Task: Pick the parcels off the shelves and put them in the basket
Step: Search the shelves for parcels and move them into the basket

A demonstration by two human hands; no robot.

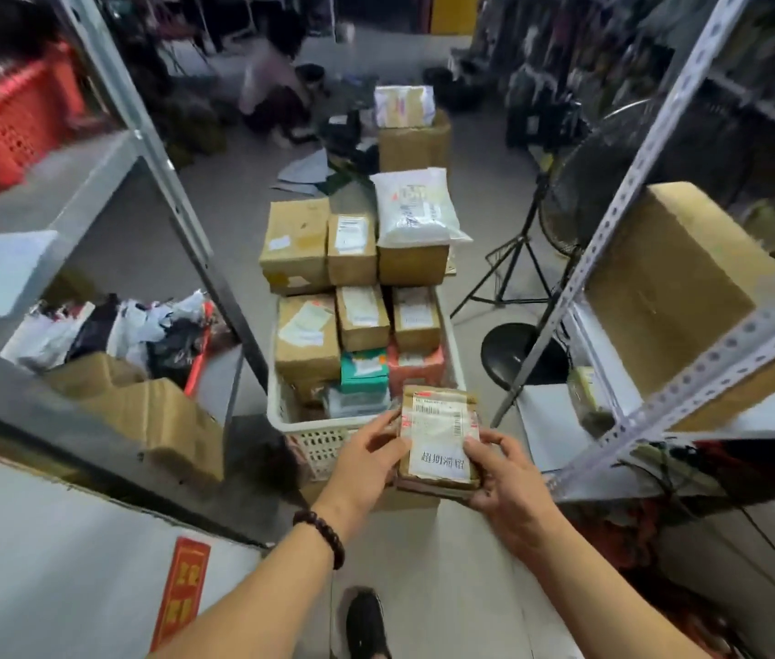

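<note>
I hold a small brown parcel with a white label in both hands, just above the near right corner of the white basket. My left hand grips its left edge and my right hand grips its right side and underside. The basket stands on the floor in the aisle and is stacked high with cardboard boxes, a green packet and a white bag on top.
Metal shelving stands on both sides: the left shelf holds bags and a red crate, the right shelf a large carton. A fan on a stand and a black stool sit to the right. A person crouches far back.
</note>
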